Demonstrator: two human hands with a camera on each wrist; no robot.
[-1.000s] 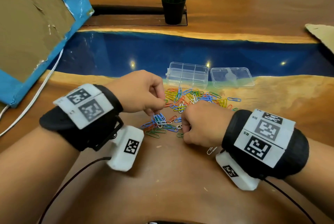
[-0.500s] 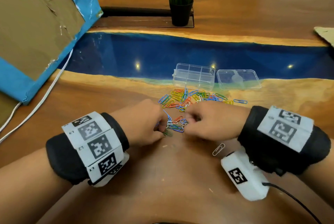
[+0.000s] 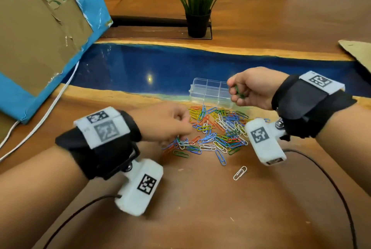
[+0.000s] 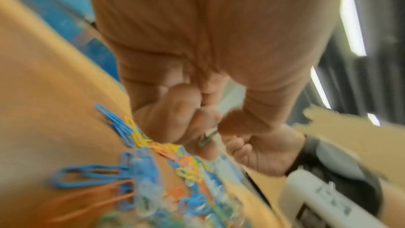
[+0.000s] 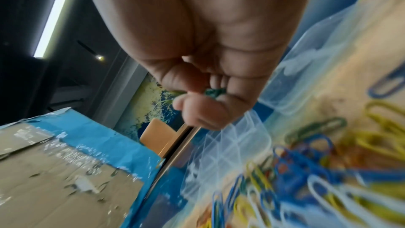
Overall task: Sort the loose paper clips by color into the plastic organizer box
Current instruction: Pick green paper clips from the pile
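Note:
A heap of loose paper clips point(image 3: 218, 132) in blue, yellow, red, green and white lies on the wooden table. Just behind it stands the clear plastic organizer box point(image 3: 208, 92), its compartments showing nothing inside. My right hand point(image 3: 239, 92) hovers over the box's right end and grips a bunch of green clips point(image 5: 213, 92). My left hand point(image 3: 180, 128) is low at the heap's left edge, fingers curled; the blurred left wrist view shows a green clip point(image 4: 207, 138) pinched between thumb and fingers. One white clip point(image 3: 240, 172) lies apart, nearer me.
A potted plant point(image 3: 197, 3) stands at the back. A torn blue-edged cardboard box point(image 3: 40, 33) leans at the left, with a white cable point(image 3: 50, 108) beside it. Cardboard point(image 3: 357, 52) pokes in at the right. A dark cable point(image 3: 329, 180) runs from my right wrist.
My right hand has risen from the heap and moved back right to the box, carrying green clips. My left hand has shifted forward onto the heap's left edge.

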